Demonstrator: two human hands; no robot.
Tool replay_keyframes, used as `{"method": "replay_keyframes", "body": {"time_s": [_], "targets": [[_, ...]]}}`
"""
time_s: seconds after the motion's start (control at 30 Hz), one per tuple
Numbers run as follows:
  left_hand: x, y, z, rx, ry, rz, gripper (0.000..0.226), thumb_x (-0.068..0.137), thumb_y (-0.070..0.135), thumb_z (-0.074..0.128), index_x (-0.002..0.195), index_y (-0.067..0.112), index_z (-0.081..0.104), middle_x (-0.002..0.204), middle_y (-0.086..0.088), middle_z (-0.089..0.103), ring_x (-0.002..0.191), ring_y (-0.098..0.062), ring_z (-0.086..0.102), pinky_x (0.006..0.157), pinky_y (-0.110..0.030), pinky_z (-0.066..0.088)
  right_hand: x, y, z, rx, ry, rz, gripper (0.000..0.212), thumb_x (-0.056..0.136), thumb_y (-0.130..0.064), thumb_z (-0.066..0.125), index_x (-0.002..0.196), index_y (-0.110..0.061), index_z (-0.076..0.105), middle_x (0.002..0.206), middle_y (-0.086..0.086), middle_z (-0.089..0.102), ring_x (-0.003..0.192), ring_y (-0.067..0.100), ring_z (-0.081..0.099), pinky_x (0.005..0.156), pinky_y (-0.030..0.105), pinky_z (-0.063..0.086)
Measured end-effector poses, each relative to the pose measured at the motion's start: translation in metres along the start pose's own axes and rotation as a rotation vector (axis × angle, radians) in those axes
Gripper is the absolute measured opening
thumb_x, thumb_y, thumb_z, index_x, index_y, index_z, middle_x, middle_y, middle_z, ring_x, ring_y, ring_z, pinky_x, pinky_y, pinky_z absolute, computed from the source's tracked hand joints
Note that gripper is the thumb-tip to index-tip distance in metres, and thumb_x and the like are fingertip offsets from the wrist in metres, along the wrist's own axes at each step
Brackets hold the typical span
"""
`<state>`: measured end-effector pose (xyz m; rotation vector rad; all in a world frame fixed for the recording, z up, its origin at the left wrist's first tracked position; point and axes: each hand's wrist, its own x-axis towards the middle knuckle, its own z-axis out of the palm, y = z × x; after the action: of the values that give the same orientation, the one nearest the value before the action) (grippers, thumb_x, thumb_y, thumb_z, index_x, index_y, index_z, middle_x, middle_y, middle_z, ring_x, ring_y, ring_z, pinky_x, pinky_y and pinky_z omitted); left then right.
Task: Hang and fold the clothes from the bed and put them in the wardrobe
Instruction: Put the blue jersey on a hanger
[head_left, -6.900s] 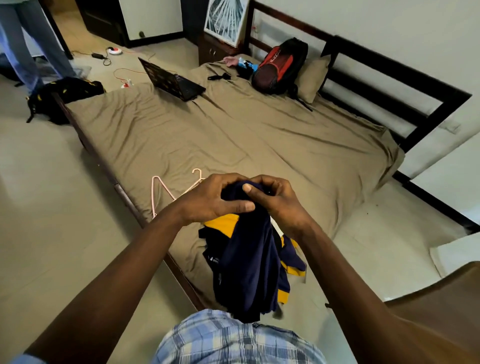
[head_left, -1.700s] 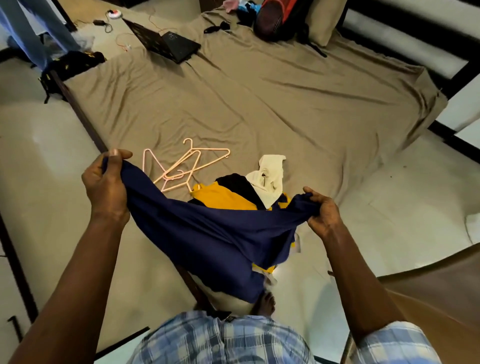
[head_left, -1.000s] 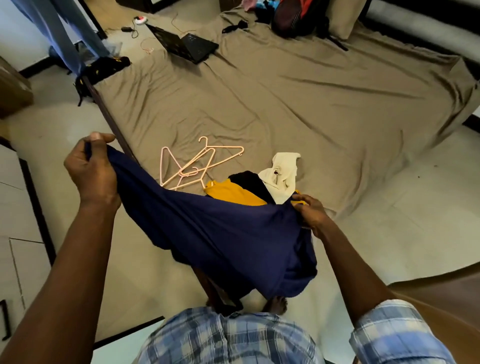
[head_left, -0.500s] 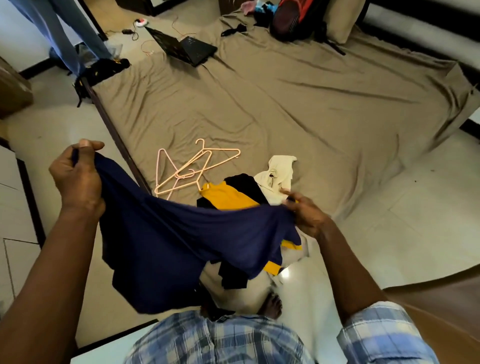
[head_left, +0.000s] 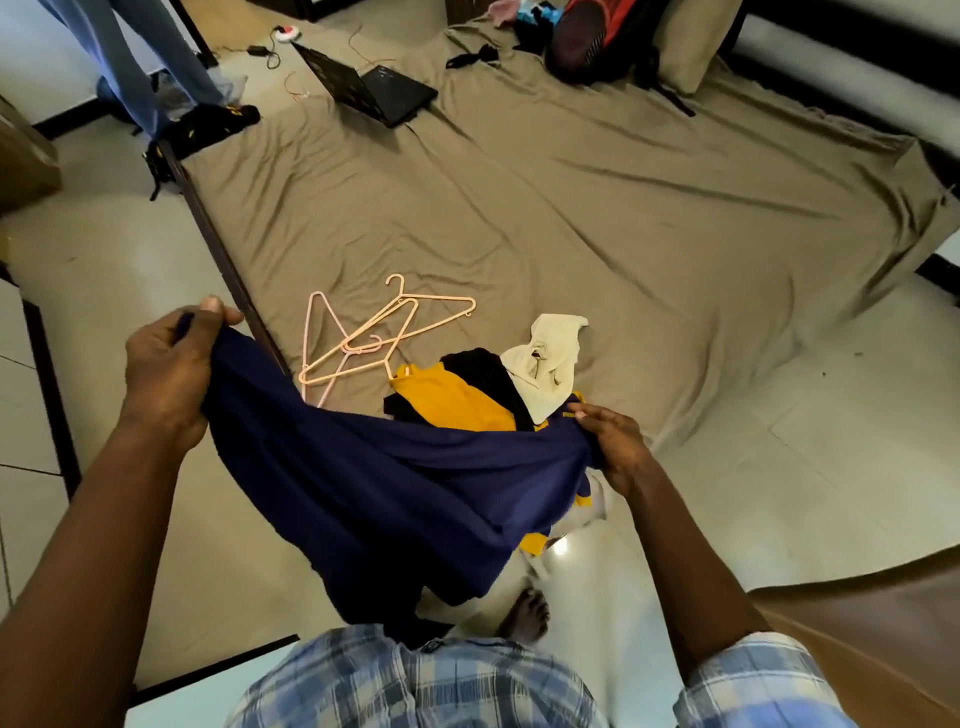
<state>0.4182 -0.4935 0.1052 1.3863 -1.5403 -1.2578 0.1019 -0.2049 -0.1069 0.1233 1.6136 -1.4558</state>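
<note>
Both hands are clenched on one navy garment (head_left: 395, 488), stretched between them above the near corner of the bed (head_left: 597, 208): the left hand (head_left: 166, 374) grips one edge up high, the right hand (head_left: 610, 441) pinches the other lower down, and the cloth sags between them toward the floor (head_left: 779, 467). On the bed behind it lies a small pile: a yellow piece (head_left: 452, 397), a black piece (head_left: 485, 371) and a cream piece (head_left: 550, 358), one of each. Just left of the pile are pink hangers (head_left: 374, 332), tangled, seemingly three. Far up the bed sit one open laptop (head_left: 374, 88), one backpack (head_left: 597, 36) and one pillow (head_left: 691, 47).
</note>
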Motion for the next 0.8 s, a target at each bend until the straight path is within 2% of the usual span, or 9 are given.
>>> {"method": "replay_keyframes", "body": {"time_s": [0.1, 0.2, 0.3, 0.4, 0.5, 0.57, 0.63, 0.7, 0.8], "targets": [[-0.008, -0.010, 0.004, 0.115, -0.233, -0.116, 0.021, 0.099, 0.033, 0.067, 0.096, 0.013, 0.074, 0.083, 0.004, 0.075, 0.068, 0.001, 0.070, 0.064, -0.015, 0.058, 0.001, -0.014, -0.021, -0.034, 0.121, 0.022, 0.015, 0.091, -0.002, 0.072, 0.097, -0.013, 0.080, 0.081, -0.003, 0.078, 0.074, 0.016, 0.069, 0.059, 0.022, 0.053], [-0.007, -0.023, -0.002, 0.257, -0.461, -0.245, 0.023, 0.092, 0.027, 0.072, 0.102, 0.006, 0.076, 0.095, -0.016, 0.075, 0.073, -0.013, 0.074, 0.063, -0.023, 0.062, 0.008, -0.027, -0.036, 0.003, 0.309, -0.038, 0.017, 0.090, -0.002, 0.072, 0.104, -0.008, 0.079, 0.091, 0.003, 0.077, 0.070, 0.012, 0.066, 0.055, 0.020, 0.053], [0.006, -0.044, -0.010, 0.322, -0.592, -0.299, 0.020, 0.088, 0.021, 0.076, 0.103, 0.008, 0.078, 0.103, -0.017, 0.076, 0.095, -0.029, 0.072, 0.077, -0.036, 0.062, 0.019, -0.047, -0.043, -0.092, 0.477, -0.193, 0.016, 0.090, -0.005, 0.074, 0.103, -0.012, 0.080, 0.107, 0.005, 0.078, 0.086, 0.012, 0.071, 0.081, 0.018, 0.057], [0.030, -0.071, -0.005, 0.440, -0.514, -0.123, 0.008, 0.088, 0.019, 0.079, 0.095, 0.015, 0.080, 0.102, -0.006, 0.078, 0.105, -0.029, 0.070, 0.091, -0.041, 0.055, 0.031, -0.073, -0.040, -0.471, 0.629, -0.240, 0.015, 0.090, -0.023, 0.072, 0.099, -0.031, 0.081, 0.106, -0.012, 0.078, 0.105, 0.011, 0.070, 0.102, 0.030, 0.048], [0.067, -0.099, 0.010, 0.532, -0.405, 0.014, 0.002, 0.089, 0.022, 0.081, 0.090, 0.022, 0.079, 0.096, 0.007, 0.078, 0.102, -0.021, 0.070, 0.099, -0.045, 0.054, 0.052, -0.097, -0.025, -0.884, 0.688, -0.238, 0.018, 0.092, -0.029, 0.065, 0.100, -0.036, 0.079, 0.114, -0.010, 0.075, 0.119, 0.022, 0.059, 0.104, 0.041, 0.033], [0.095, -0.113, 0.025, 0.589, -0.404, 0.060, 0.006, 0.090, 0.025, 0.080, 0.087, 0.029, 0.077, 0.091, 0.014, 0.076, 0.098, -0.016, 0.069, 0.096, -0.038, 0.052, 0.069, -0.109, -0.010, -1.009, 0.695, -0.215, 0.020, 0.093, -0.026, 0.063, 0.104, -0.033, 0.078, 0.118, -0.001, 0.073, 0.121, 0.028, 0.057, 0.104, 0.044, 0.033], [0.129, -0.130, 0.042, 0.640, -0.414, 0.109, 0.003, 0.091, 0.027, 0.079, 0.091, 0.029, 0.077, 0.094, 0.011, 0.076, 0.098, -0.017, 0.068, 0.092, -0.034, 0.050, 0.093, -0.114, 0.005, -0.985, 0.701, -0.209, 0.021, 0.093, -0.021, 0.065, 0.107, -0.029, 0.078, 0.118, 0.005, 0.073, 0.117, 0.031, 0.062, 0.102, 0.040, 0.040], [0.162, -0.152, 0.062, 0.676, -0.415, 0.149, 0.003, 0.093, 0.028, 0.076, 0.096, 0.026, 0.076, 0.098, 0.005, 0.075, 0.099, -0.019, 0.068, 0.089, -0.032, 0.049, 0.120, -0.111, 0.016, -0.855, 0.676, -0.215, 0.022, 0.093, -0.015, 0.066, 0.108, -0.024, 0.079, 0.115, 0.007, 0.075, 0.107, 0.024, 0.070, 0.093, 0.032, 0.052], [0.234, -0.204, 0.099, 0.733, -0.444, 0.201, 0.004, 0.096, 0.030, 0.072, 0.100, 0.030, 0.074, 0.105, 0.004, 0.075, 0.103, -0.022, 0.068, 0.091, -0.032, 0.047, 0.187, -0.093, 0.040, -0.503, 0.615, -0.164, 0.022, 0.097, -0.010, 0.066, 0.117, -0.012, 0.075, 0.108, 0.013, 0.076, 0.070, 0.010, 0.075, 0.061, 0.020, 0.060]]}}
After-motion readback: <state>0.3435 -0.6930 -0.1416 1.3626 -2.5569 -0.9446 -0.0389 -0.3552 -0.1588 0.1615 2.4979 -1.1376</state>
